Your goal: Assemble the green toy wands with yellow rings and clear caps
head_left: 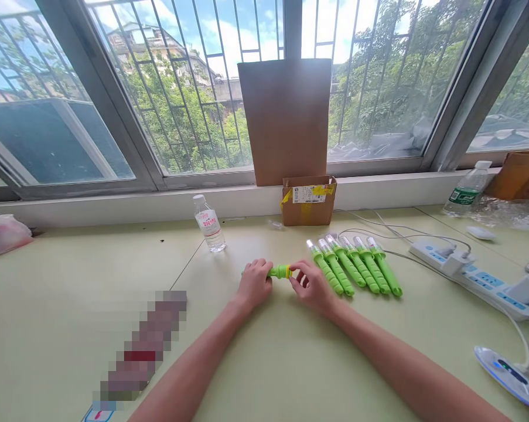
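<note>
My left hand (256, 280) is wrapped round a green plastic handle (275, 271) with ridges near its right end. A yellow ring (289, 271) sits at that end, and the thumb and fingers of my right hand (310, 284) pinch there. The handle lies sideways just above or on the table; its left part is hidden by my left hand. Right of my hands, several similar green handles with clear tips (350, 266) lie side by side, slanting. What exactly these green pieces are I cannot tell.
A water bottle (210, 225) stands left of my hands. A small cardboard box (309, 202) stands at the back before a brown board (288, 123). To the right are a white power strip (479, 281), cables, another bottle (466, 190) and a white device (510, 375).
</note>
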Motion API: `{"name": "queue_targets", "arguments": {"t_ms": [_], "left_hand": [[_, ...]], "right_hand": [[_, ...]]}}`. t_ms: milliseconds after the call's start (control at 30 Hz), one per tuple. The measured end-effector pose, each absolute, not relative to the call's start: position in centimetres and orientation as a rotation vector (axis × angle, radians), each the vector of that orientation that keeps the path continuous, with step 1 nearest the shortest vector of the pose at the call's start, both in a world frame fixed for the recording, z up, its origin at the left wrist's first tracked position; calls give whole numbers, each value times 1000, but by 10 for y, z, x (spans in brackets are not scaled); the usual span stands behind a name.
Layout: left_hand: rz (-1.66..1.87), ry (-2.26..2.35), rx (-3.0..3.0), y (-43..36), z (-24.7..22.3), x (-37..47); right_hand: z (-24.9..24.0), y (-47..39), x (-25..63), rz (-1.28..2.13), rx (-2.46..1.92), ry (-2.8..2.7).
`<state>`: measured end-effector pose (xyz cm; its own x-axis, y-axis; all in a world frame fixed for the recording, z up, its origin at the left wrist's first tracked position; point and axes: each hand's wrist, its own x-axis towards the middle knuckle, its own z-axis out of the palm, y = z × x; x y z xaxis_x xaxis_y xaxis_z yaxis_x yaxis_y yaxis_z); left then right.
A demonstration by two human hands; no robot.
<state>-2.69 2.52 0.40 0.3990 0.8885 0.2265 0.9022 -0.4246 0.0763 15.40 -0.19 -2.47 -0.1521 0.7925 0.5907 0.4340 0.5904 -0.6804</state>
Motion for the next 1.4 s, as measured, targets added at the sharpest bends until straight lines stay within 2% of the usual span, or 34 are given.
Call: {"name": "queue_targets", "arguments": {"t_ms": [667,1133,1400], "left_hand": [[-329,-1554,-2601,26,2,-28],[-525,-1444,-2503,28,1,-29],[-627,-1427,-2503,29,-3,-30]], "right_hand": [[-30,-1,154,318,-993,-1870],[-25,-4,152,417,-973,-1803],[-20,-3,157,256,-1033,-1879]]}}
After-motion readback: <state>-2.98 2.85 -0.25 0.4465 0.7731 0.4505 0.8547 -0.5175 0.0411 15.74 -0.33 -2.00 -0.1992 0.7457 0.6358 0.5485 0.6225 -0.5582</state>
